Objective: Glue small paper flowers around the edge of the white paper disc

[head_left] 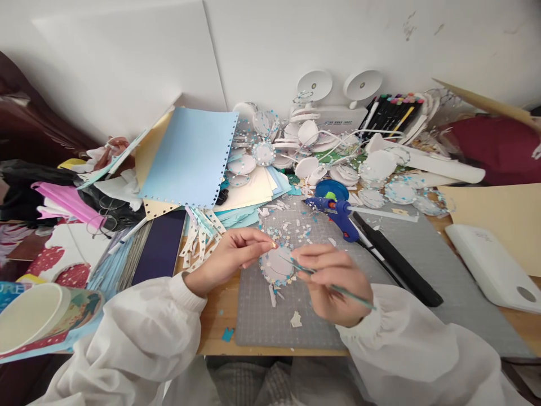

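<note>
Thumb and forefinger of my left hand [240,252] pinch a tiny yellowish paper piece [274,245] over the upper left rim of a white disc [276,265]. Small blue and cream bits ring this disc, which lies on the grey cutting mat [262,327]. To the right, my right hand [333,276] is closed around a thin greenish stick-like tool [350,294], its tip pointing left over the disc. Small paper scraps [296,230] are scattered just beyond the disc.
A blue glue gun [338,215] and a black bar [397,259] lie on the mat's right side. Decorated white discs [308,133] are piled behind. Blue punched paper [190,155] stands at the left; a paper cup [36,318] is at the near left.
</note>
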`<state>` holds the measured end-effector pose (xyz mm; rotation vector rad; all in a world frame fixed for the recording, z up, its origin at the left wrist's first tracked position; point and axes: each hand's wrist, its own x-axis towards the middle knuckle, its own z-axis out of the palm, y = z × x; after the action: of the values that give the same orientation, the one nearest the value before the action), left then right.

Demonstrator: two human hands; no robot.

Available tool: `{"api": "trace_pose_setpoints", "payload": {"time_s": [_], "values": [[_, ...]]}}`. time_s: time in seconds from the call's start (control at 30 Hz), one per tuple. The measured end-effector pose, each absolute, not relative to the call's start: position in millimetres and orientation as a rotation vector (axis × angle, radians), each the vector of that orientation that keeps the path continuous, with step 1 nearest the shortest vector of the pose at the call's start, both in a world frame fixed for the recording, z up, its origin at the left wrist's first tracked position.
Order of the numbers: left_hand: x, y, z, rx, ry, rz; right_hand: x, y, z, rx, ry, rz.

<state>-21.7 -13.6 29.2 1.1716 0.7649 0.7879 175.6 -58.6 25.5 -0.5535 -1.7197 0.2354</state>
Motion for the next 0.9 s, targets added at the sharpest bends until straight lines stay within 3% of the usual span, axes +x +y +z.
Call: {"api": "trace_pose_setpoints", "payload": {"time_s": [0.3, 0.9], "values": [[-23.1, -15.6, 27.3, 1.345, 0.804, 0.750, 166.0, -57.8, 25.7, -0.782, -1.272, 0.710], [-20.3, -20.7, 27.8, 1.473, 0.850, 0.809, 166.8, -55.9, 21.3, -0.814, -1.231, 0.802]]}}
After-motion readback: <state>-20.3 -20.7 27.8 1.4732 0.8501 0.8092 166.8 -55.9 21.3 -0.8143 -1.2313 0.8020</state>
